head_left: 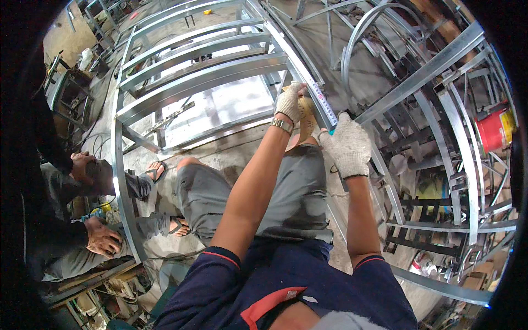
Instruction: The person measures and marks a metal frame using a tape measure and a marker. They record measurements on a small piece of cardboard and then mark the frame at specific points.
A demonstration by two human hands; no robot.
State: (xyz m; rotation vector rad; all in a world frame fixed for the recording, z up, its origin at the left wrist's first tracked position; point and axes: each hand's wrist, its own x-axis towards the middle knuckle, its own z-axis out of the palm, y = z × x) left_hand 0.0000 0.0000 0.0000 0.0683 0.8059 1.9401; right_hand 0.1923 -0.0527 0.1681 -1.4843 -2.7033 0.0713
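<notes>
Where the inner rail (282,47) of a ladder-like metal frame (203,88) runs down toward the seated person's knees: one tape measure (323,103), blade laid along that edge, marks upward, presumably for reading against the steel. Right hand (348,144), gloved: grip closed on the teal case, mostly hidden, probably keeping the blade straight. Left hand (290,103), gloved: fingers curled beside the rail near a tan strip (308,114); whether that grip has hold of anything, I cannot tell. Surface: stained grey floor (225,151). Room: cluttered metal workshop; steel sections rightward, red-and-yellow container (491,132); co-worker's hand (103,237) far left.
</notes>
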